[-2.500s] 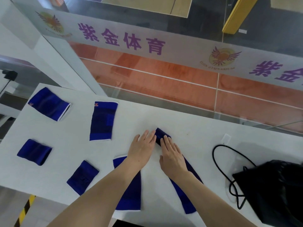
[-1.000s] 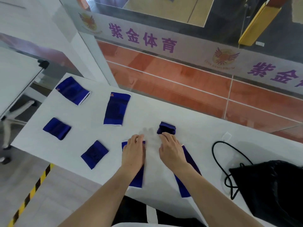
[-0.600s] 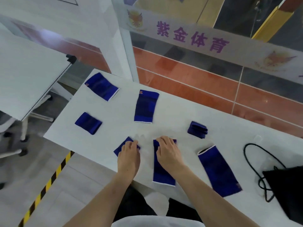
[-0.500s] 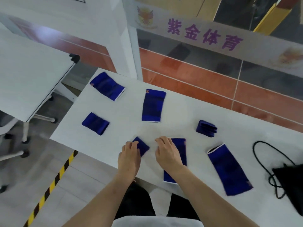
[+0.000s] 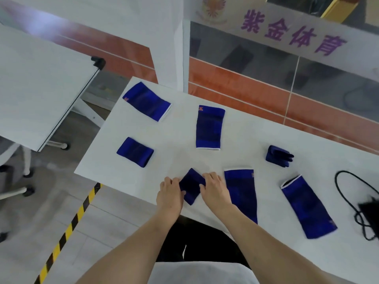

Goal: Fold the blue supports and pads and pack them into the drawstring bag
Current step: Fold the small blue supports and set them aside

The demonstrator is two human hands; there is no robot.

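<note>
Pretty early days on this one, judging by the layout. The person is working on a small blue pad (image 5: 190, 186) at the near edge of the white table (image 5: 246, 140), and it's sitting turned like a diamond, one corner pointing away from them, its longer run slanting from far-left down to near-right. The left hand (image 5: 170, 194) is gripping the pad's left side with fingers curled over the edge, and the right hand (image 5: 215, 190) is doing the same on the right side, so both are clamped on the same piece, looks like they're about to fold it.

Only one thing is looking done: a folded bundle (image 5: 279, 156) sitting further back on the right. Everything else is still lying flat: a long support (image 5: 243, 193) just beside the right hand, running near-to-far, another long support (image 5: 305, 206) further right, tilted, a sleeve (image 5: 209, 127) standing lengthwise mid-table, a wide one (image 5: 147, 101) angled at the far left corner, and a short pad (image 5: 135, 152) on the left.

The drawstring bag (image 5: 371, 210) is barely in shot at the right edge, cord (image 5: 346, 193) looping out, and nothing seems to be in it yet, though its inside isn't showing.
</note>
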